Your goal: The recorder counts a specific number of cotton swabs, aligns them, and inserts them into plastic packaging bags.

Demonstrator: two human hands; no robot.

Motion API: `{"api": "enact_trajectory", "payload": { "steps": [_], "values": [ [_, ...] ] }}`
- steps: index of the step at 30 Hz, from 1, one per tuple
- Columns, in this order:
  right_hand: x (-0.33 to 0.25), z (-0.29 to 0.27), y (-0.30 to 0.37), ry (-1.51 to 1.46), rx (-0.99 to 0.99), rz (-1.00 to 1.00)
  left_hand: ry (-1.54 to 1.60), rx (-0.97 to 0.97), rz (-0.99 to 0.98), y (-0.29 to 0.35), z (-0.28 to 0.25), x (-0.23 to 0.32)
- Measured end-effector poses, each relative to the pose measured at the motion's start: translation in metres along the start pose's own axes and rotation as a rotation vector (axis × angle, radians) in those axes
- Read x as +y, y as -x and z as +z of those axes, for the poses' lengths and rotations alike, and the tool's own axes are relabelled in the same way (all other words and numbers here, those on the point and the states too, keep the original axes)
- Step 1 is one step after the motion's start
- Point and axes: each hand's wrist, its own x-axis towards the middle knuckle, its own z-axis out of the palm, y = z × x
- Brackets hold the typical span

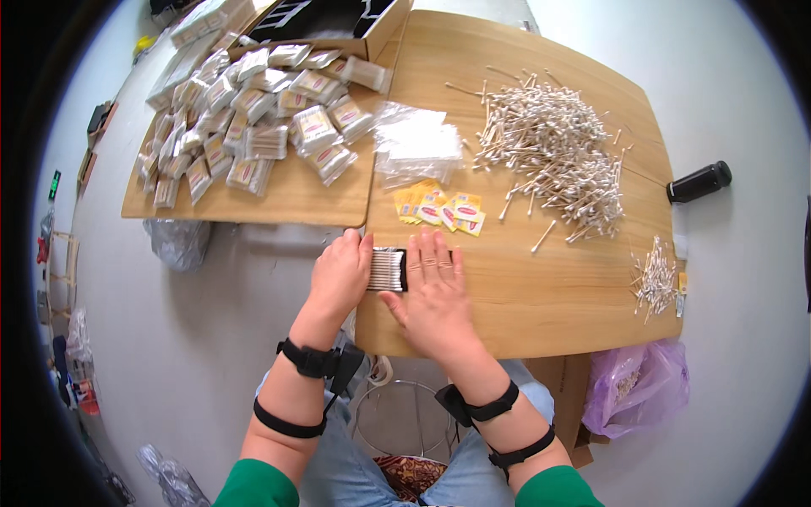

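Observation:
On the table's near left part, a row of cotton swabs [386,270] lies side by side in a small black holder [404,272]. My left hand [340,270] is against the row's left side, with its fingers curled; what they hold, if anything, is hidden. At the right side, my right hand [437,291] lies flat, fingers stretched out and thumb apart, partly covering the holder. Just beyond my hands are yellow and white printed cards [438,206], with clear plastic bags [416,144] stacked behind them.
A large heap of loose cotton swabs [553,144] covers the far right, with a smaller pile [654,277] near the right edge. Filled packets [253,106] crowd the left table, below an open cardboard box [380,35]. A black bottle [699,182] and a purple bag [638,389] are at right.

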Motion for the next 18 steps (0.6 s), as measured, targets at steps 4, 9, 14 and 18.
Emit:
{"api": "enact_trajectory", "payload": {
  "steps": [4, 9, 14, 18],
  "values": [
    [0.057, -0.026, -0.004, 0.081, 0.223, 0.082, -0.344, 0.047, 0.043, -0.002, -0.024, 0.025],
    [0.112, -0.043, -0.014, 0.081, 0.251, 0.107, -0.126, 0.258, 0.378, -0.017, 0.004, 0.063],
    [0.121, -0.046, -0.028, 0.055, 0.23, 0.091, -0.145, 0.099, 0.565, -0.023, 0.045, 0.1],
    [0.129, -0.05, -0.021, 0.104, 0.193, 0.115, -0.244, -0.064, 0.541, -0.025, 0.053, 0.104]
  ]
}}
